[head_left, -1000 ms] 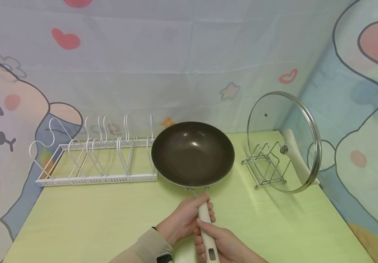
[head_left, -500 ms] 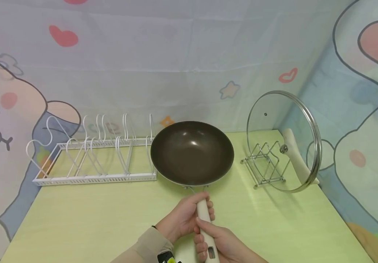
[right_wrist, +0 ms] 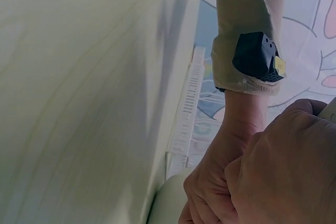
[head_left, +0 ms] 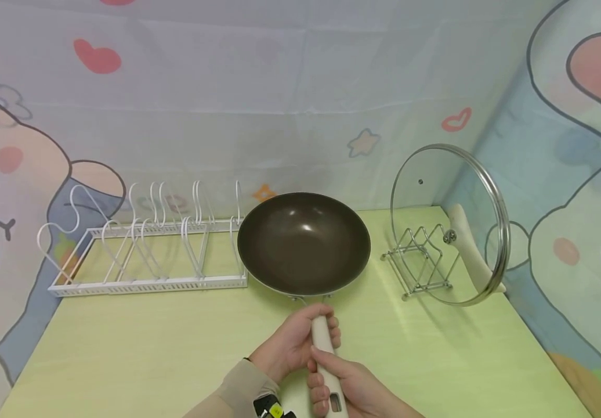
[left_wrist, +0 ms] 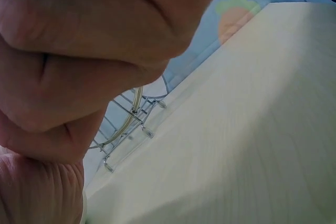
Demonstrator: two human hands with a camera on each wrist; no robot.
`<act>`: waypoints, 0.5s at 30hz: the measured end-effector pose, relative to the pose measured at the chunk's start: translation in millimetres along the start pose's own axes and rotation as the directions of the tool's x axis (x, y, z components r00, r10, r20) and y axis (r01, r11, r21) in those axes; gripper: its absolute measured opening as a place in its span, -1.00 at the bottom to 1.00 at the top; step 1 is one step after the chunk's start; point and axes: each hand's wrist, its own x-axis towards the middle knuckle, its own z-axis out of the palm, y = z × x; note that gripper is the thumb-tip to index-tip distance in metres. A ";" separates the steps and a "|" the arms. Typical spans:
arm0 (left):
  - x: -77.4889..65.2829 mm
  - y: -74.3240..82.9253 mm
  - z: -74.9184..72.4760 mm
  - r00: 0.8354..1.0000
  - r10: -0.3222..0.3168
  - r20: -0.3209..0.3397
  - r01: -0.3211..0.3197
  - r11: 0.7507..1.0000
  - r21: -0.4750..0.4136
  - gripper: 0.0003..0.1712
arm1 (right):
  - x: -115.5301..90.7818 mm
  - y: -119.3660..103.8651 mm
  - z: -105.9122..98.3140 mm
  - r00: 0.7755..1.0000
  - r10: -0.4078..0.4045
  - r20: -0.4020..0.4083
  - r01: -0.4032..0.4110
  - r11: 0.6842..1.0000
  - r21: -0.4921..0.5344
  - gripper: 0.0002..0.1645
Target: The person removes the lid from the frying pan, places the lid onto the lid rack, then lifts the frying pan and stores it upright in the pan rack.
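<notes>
A dark brown wok (head_left: 303,244) sits mid-table in the head view, its inside facing up and its cream handle (head_left: 321,334) pointing toward me. My left hand (head_left: 295,342) grips the handle near the pan, thumb on top and fingers wrapped beneath. Just behind it, my right hand (head_left: 350,383) holds the handle's rear part, close to the hanging slot. Curled left-hand fingers (left_wrist: 68,72) fill much of the left wrist view. Both hands appear in the right wrist view, with the wok's pale outer wall (right_wrist: 170,200) partly visible below.
A white wire rack (head_left: 149,284) with upright loops stands left of the wok. To the right, a small metal rack (head_left: 420,261) bears a glass lid (head_left: 501,232) standing on edge, its cream knob handle (head_left: 470,249) facing right. Printed cloth hangs behind and beside the table (head_left: 175,348).
The head view has shifted slightly, so the scene sits a little further left. Both hands keep their hold on the wok's handle, and the wok looks unmoved.
</notes>
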 end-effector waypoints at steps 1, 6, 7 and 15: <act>0.3 -0.3 0.0 1.000 -0.003 0.002 0.003 1.000 0.000 -0.85 | 0.0 0.0 0.1 1.000 0.000 0.003 0.000 1.000 0.001 -0.69; 0.6 -1.4 0.1 1.000 -0.014 0.015 0.014 1.000 -0.021 -0.75 | 0.5 0.6 0.4 1.000 -0.009 0.022 0.009 1.000 -0.010 -0.68; 0.7 -1.5 0.3 1.000 -0.015 0.020 0.016 0.999 -0.029 -0.73 | 0.6 0.7 0.5 1.000 -0.011 0.025 0.011 1.000 -0.015 -0.68; 2.7 -2.2 2.9 0.999 -0.029 0.045 0.034 0.993 -0.109 -0.58 | 1.9 0.6 1.4 1.000 0.003 0.026 -0.004 1.000 0.017 -0.67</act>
